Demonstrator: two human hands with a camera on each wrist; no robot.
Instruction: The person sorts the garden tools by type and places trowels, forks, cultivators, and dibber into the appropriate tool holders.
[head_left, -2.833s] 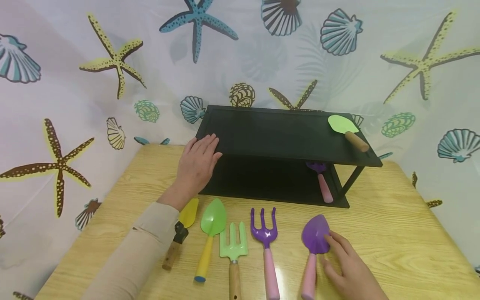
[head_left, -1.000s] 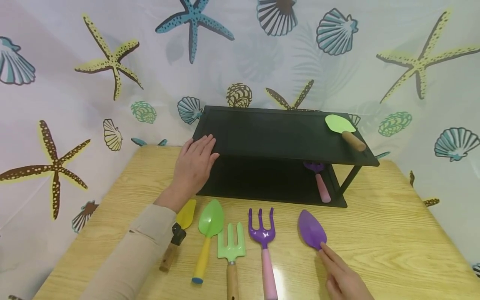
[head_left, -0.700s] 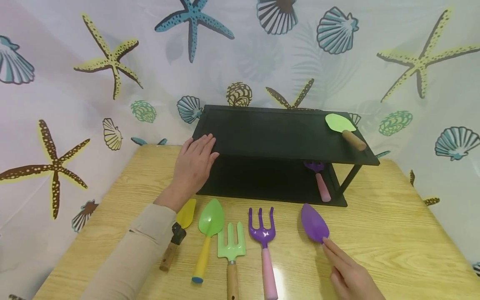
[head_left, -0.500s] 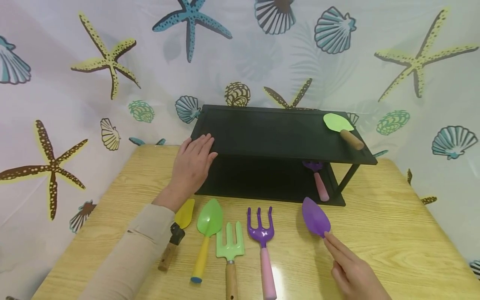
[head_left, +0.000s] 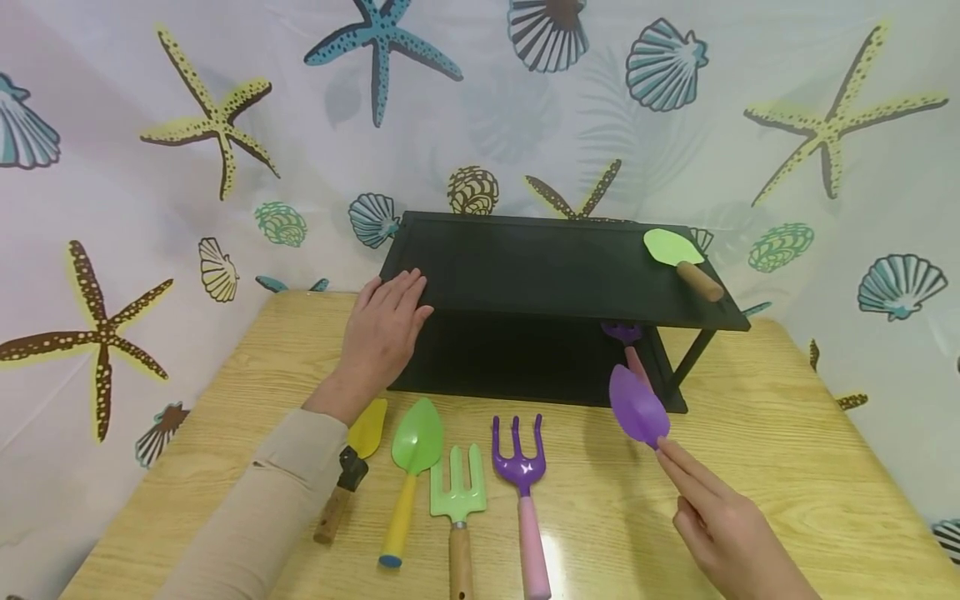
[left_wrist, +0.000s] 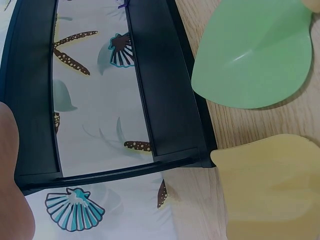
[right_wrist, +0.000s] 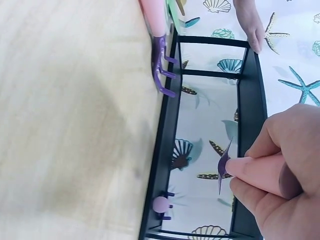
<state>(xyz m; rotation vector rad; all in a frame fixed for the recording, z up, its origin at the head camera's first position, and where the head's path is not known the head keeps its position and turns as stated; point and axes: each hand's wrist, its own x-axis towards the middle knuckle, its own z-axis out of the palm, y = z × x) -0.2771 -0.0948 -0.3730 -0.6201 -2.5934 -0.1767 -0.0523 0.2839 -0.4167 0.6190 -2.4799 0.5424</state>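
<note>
My right hand [head_left: 731, 525] grips a purple garden trowel [head_left: 636, 407] by its pink handle [right_wrist: 260, 172], fingers pinched round it in the right wrist view. The trowel is raised off the table in front of the right end of a black two-level shelf [head_left: 540, 267]. In the head view its blade partly covers a small purple fork [head_left: 622, 332] with a pink handle lying on the lower level. My left hand [head_left: 382, 333] rests with straight fingers on the top level's left edge. A light green trowel [head_left: 672, 247] with a wooden handle lies on the top's right end.
In front of the shelf, a row of tools lies on the wooden table [head_left: 780, 467]: a yellow-bladed tool [head_left: 367, 429], a green trowel [head_left: 417, 437], a green fork [head_left: 458, 492] and a purple fork [head_left: 521, 467]. A patterned cloth [head_left: 525, 125] hangs behind.
My right hand has taken hold of the purple trowel, lifted it from the table and moved it forward toward the shelf. My left hand has stayed on the shelf's left edge.
</note>
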